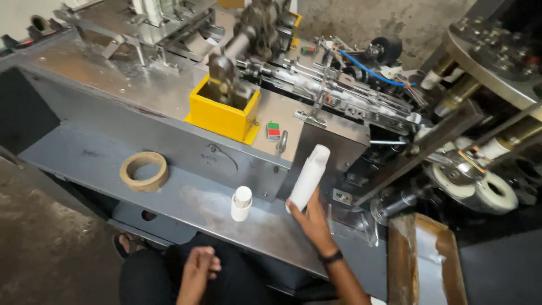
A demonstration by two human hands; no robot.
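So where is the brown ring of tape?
In the head view, the brown tape ring lies flat on the left of the grey machine shelf, left of the small white cup stack and below the yellow box.

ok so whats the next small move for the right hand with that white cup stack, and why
Probably lower the tall cup stack onto the grey shelf beside the short cup stack: the right hand holds it tilted above bare shelf, while the left hand rests idle.

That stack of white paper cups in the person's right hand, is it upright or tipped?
Tipped. The stack of white paper cups leans up and to the right, its lower end in the right hand.
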